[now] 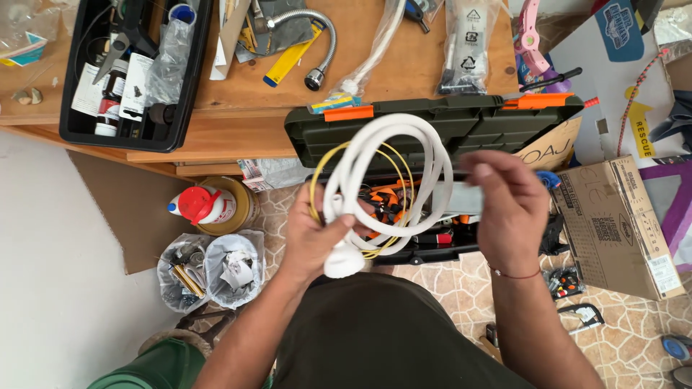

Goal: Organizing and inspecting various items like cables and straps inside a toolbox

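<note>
To my right a brown cardboard box (618, 227) with white labels sits on the floor. On the table lies a clear plastic bag (463, 47) with black symbols. White-labelled bottles (115, 90) stand in the black tray (176, 133).

this looks like a home workshop or repair corner. a wooden workbench (238, 137) is strewn with tools and spare parts: a black tool tray (79, 122) with pliers and small bottles, a flexible metal hose (317, 36), and bagged fittings (465, 50). an open green toolbox (432, 126) with orange latches sits below it. bags of screws (209, 270) and a glue bottle (202, 205) rest on a stone-tiled floor (634, 324), beside cardboard boxes (620, 223).
</note>
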